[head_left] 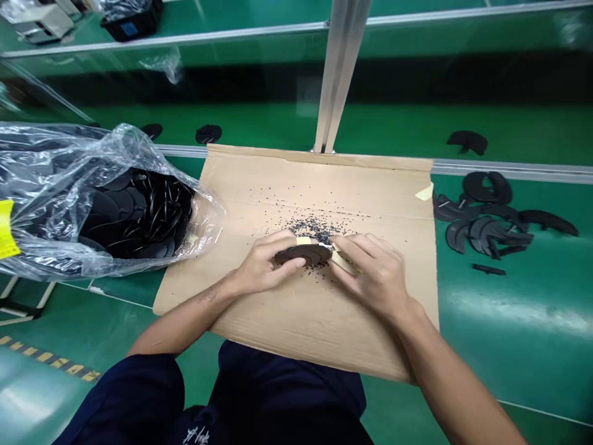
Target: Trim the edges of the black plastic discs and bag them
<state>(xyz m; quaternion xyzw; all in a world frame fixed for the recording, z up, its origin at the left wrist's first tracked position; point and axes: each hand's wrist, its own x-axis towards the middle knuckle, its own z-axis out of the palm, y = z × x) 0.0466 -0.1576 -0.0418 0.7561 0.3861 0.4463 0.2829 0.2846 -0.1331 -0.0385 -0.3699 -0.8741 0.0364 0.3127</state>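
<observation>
The left hand (264, 266) curls around a black disc (301, 254) just above a cardboard sheet (278, 327); the right hand (370, 275) pinches its tan strip (343, 262). The disc looks light and flexible, best held by the edge.

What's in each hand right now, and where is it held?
The left hand grips a dark curved piece by its left end. The right hand pinches its right end, beside a tan strip; the exact hold is hidden.
</observation>
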